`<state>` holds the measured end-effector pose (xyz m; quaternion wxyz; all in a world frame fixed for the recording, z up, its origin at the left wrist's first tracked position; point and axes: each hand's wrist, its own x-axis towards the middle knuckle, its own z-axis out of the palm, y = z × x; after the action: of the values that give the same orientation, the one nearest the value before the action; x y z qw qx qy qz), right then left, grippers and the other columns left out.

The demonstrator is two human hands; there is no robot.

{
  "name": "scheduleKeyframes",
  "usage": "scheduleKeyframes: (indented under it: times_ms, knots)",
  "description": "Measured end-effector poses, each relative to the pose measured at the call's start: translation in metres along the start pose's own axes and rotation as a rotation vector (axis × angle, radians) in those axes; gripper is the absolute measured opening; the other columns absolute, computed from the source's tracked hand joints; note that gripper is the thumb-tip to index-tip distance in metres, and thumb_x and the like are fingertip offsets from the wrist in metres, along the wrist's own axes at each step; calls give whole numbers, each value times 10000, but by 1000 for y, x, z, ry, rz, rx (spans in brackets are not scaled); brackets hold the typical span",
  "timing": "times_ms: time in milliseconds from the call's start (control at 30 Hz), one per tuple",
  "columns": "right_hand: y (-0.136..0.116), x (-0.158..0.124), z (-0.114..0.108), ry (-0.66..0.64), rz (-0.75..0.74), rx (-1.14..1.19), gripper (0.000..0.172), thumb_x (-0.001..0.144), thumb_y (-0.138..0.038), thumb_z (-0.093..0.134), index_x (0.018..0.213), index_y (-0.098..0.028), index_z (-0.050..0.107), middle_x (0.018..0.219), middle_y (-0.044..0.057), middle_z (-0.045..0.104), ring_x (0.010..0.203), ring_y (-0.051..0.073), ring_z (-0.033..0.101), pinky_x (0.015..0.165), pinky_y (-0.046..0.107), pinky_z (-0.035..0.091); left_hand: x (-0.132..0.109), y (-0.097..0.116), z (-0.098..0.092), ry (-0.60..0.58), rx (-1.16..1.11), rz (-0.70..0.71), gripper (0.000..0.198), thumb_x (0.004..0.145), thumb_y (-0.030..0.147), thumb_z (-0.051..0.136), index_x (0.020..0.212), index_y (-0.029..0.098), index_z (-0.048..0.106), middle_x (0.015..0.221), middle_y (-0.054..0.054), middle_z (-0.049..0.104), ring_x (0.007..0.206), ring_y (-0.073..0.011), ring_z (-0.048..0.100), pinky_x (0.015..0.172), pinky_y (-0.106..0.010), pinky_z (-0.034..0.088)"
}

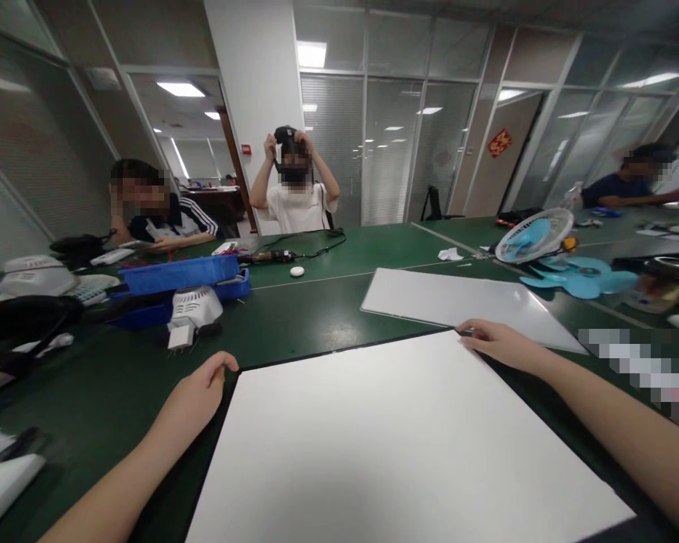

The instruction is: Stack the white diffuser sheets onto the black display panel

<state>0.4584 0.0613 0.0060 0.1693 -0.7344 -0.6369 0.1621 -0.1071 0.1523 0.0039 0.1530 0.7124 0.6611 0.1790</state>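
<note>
A large white board (385,445) lies flat on the green table (294,324) right in front of me. My left hand (195,396) grips its far left corner, fingers curled over the edge. My right hand (495,341) holds the far right corner the same way. A second white board (458,302) lies further back on the right, just beyond my right hand.
Blue trays (184,275) and a white device (192,309) sit at the left. Blue fan parts (566,268) lie at the right. A black object (16,324) and white items crowd the left edge. Three other people sit or stand across the table.
</note>
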Motion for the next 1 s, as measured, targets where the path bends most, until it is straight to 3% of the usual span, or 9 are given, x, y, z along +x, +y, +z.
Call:
scheduleKeyframes:
  times_ms: [133, 300, 467, 733, 1000]
  knots:
    - [-3, -4, -2, 30, 11, 47, 534, 830, -627, 520, 1164, -237, 668, 866, 49, 683, 824, 230, 606, 753, 348, 443, 7, -10, 4, 18, -30, 0, 339, 918, 462, 323, 1043, 273, 574, 661, 15, 590, 592, -229, 589, 530, -285, 356]
    - [-4, -5, -2, 22, 23, 63, 537, 836, -620, 522, 1182, -233, 660, 923, 56, 690, 866, 239, 611, 782, 356, 446, 13, -19, 6, -12, -66, 34, 570, 869, 626, 416, 1280, 246, 523, 755, -3, 632, 725, -256, 644, 623, -315, 453]
    - [-3, -3, 0, 15, 26, 49, 532, 855, -612, 479, 1178, -224, 647, 824, 30, 650, 772, 210, 587, 728, 341, 431, 15, -19, 3, -94, 0, 101, 509, 879, 598, 417, 1102, 206, 654, 902, -64, 673, 815, -266, 658, 690, -353, 491]
    - [-6, -4, -2, -5, 16, 1, 522, 848, -626, 479, 1166, -243, 636, 783, 10, 637, 730, 196, 579, 699, 333, 428, 10, -13, 3, -44, -9, 144, 478, 874, 582, 442, 1060, 211, 680, 884, -63, 668, 791, -260, 638, 676, -350, 474]
    - [1, 1, 0, -29, 19, -1, 544, 839, -649, 480, 1161, -238, 632, 753, 9, 631, 721, 200, 591, 685, 335, 435, 10, -16, -1, -145, -6, 190, 630, 811, 679, 502, 1216, 222, 658, 1025, -60, 632, 753, -217, 581, 670, -332, 469]
